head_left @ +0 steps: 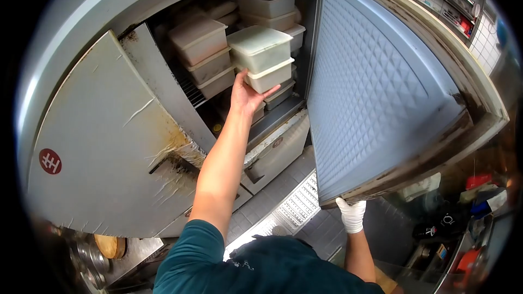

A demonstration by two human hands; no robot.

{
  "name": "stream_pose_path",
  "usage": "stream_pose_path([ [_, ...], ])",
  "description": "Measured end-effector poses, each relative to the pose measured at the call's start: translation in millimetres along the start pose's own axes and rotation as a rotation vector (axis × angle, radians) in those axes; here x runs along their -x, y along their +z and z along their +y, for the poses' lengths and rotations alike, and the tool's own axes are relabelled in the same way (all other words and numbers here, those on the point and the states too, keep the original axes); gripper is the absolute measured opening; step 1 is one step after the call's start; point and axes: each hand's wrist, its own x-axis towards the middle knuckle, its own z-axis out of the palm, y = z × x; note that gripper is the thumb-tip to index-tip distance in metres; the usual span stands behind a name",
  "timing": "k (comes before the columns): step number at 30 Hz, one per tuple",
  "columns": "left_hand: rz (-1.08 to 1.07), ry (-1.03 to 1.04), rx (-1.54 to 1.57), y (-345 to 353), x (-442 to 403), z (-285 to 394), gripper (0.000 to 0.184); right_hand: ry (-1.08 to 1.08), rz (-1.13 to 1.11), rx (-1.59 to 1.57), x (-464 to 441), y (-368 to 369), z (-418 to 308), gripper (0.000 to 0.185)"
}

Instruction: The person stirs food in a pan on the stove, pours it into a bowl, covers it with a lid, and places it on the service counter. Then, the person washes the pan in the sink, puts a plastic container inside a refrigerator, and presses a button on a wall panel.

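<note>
Bare and with its fingers spread, my left hand (249, 93) is under and against the front of two stacked lidded containers, an upper one (261, 48) and a lower one (271, 76), at the opening of a cold cabinet. To their left stands a stack of similar containers (199, 41), and more are behind. My right hand (351, 213), in a white glove, has its fingers at the bottom edge of the open cabinet door (376, 98); the fingertips are partly hidden by the door's edge.
A closed grey door (98, 147) with a red round logo is on the left. Below lie a floor grate (297, 201) and grey tiles. A round wooden board (110, 246) sits at lower left. Shelves (444, 0) hang at upper right, with a cluttered counter at lower right.
</note>
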Motion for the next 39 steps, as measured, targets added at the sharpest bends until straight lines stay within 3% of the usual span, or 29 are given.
stream_pose_path([
  [6, 0.185, 0.274, 0.136, -22, -40, -14, 0.066, 0.019, -0.004, 0.007, 7, 27, -9, 0.074],
  [7, 0.189, 0.261, 0.298, -34, -51, -14, 0.051, 0.064, 0.021, -0.040, 8, 36, -13, 0.070],
  [10, 0.384, 0.366, 0.404, -70, -105, -14, 0.037, 0.048, 0.010, 0.024, 7, 61, -36, 0.061],
  [11, 0.529, 0.410, 0.314, -58, -108, -11, 0.029, 0.040, 0.001, 0.039, 9, 67, -35, 0.062],
  [14, 0.592, 0.324, 0.202, -45, -97, 0, 0.031, 0.087, -0.222, 0.203, 10, 80, -26, 0.069],
  [15, 0.527, 0.278, 0.067, -52, -87, 3, 0.044, 0.042, -0.166, 0.239, 14, 91, -26, 0.073],
  [17, 0.641, 0.051, -0.078, -48, -43, 4, 0.051, 0.056, -0.264, 0.306, 12, 109, -39, 0.072],
  [19, 0.307, 0.009, -0.251, -62, 39, -11, 0.040, 0.046, -0.377, 0.359, 6, 133, -64, 0.083],
  [21, 0.225, 0.032, -0.510, -102, 137, -34, 0.048, -0.147, -0.353, 0.393, 5, 159, -46, 0.078],
  [22, 0.292, -0.065, -0.716, -127, 194, -41, 0.050, -0.183, -0.396, 0.378, 1, 172, -43, 0.080],
  [23, 0.274, -0.102, -0.832, -197, 250, -56, 0.049, -0.218, -0.439, 0.361, -2, 184, -41, 0.081],
  [24, 0.416, -0.179, -0.911, -247, 315, -65, 0.052, -0.253, -0.483, 0.342, -5, 196, -39, 0.083],
  [25, 0.605, -0.238, -1.204, -306, 391, -73, 0.059, -0.256, -0.497, 0.292, -7, 212, -35, 0.081],
  [26, 0.893, -0.235, -1.409, -336, 476, -79, 0.063, -0.253, -0.516, 0.236, -9, 229, -33, 0.079],
  [28, 1.418, -0.600, -1.580, -413, 670, -96, 0.062, -0.204, -0.518, 0.125, -13, 264, -37, 0.078],
  [29, 1.609, -0.746, -1.413, -387, 750, -88, 0.062, -0.172, -0.516, 0.147, -14, 280, -37, 0.075],
  [30, 1.613, -1.222, -1.467, -360, 818, -76, 0.063, -0.147, -0.512, 0.178, -16, 298, -35, 0.072],
  [31, 1.833, -1.226, -1.257, -326, 881, -79, 0.055, -0.205, -0.525, 0.252, -22, 313, -22, 0.070],
  [32, 1.933, -1.235, -1.304, -361, 993, -120, 0.042, -0.271, -0.526, 0.327, -28, 325, -12, 0.067],
  [33, 2.416, -0.618, -0.791, -316, 1020, -132, 0.036, -0.254, -0.520, 0.292, -29, 343, -13, 0.067],
  [35, 2.712, 0.013, -0.098, -277, 1076, -156, 0.030, -0.332, -0.461, 0.293, -33, 369, 2, 0.065],
  [39, 2.773, -0.544, -0.429, -234, 1076, -214, 0.047, -0.303, -0.272, 0.496, -28, 407, 11, 0.076],
])
